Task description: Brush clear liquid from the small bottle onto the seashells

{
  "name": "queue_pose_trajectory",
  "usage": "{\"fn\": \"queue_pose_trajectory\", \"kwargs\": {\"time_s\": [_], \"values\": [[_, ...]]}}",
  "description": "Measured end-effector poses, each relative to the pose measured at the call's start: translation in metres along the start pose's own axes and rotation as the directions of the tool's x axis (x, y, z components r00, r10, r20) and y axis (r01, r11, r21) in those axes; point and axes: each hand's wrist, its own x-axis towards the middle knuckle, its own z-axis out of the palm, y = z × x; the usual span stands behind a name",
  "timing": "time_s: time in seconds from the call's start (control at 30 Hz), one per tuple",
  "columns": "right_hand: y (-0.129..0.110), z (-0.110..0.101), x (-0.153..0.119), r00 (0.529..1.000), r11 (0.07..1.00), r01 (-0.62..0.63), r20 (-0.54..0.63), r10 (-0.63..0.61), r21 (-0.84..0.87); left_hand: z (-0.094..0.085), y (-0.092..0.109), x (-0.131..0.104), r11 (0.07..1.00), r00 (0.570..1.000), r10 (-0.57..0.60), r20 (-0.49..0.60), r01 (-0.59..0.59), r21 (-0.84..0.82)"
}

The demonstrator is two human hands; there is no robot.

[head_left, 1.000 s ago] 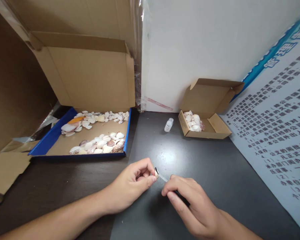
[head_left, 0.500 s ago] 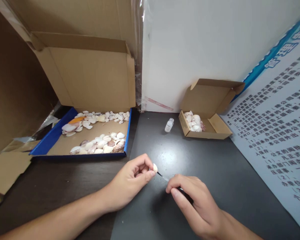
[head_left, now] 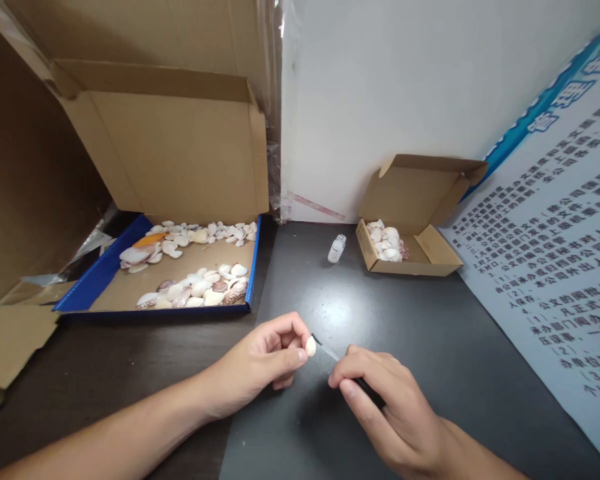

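Note:
Between the thumb and forefinger of my left hand [head_left: 267, 360] is a small pale shell [head_left: 311, 346]. My right hand [head_left: 387, 403] is closed on a thin brush [head_left: 327, 349] with a dark tip and a clear shaft; its black handle runs under my palm. The brush's tip is at the shell's upper right edge. Beyond my hands a small glass bottle [head_left: 337, 249] with whitish contents stands uncapped on the dark grey mat [head_left: 290, 280].
At the left, a blue-edged box [head_left: 155, 311] with its lid up holds many shells in two groups. A smaller open cardboard box [head_left: 415, 268] with white shells stands at the back right, beside a printed sheet [head_left: 545, 267]. Cardboard [head_left: 17, 340] lies far left.
The brush tip has shifted up along the shell's edge, and the shell has turned and dropped slightly. My left hand's lower fingers have uncurled a little. The view has shifted slightly.

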Motion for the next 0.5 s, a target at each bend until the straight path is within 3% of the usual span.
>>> {"fn": "queue_pose_trajectory", "kwargs": {"time_s": [0.27,0.5], "values": [[0.0011,-0.0007,-0.0005,1.0,1.0,0.01,0.004,-0.01,0.019,0.0004,0.0018,-0.0021,0.971,0.999,0.035,-0.025,-0.028,0.238],[0.0008,-0.0001,-0.0004,1.0,1.0,0.001,0.026,-0.002,0.014,-0.0001,-0.0003,-0.0008,0.968,0.998,0.055,-0.039,-0.044,0.247]]}}
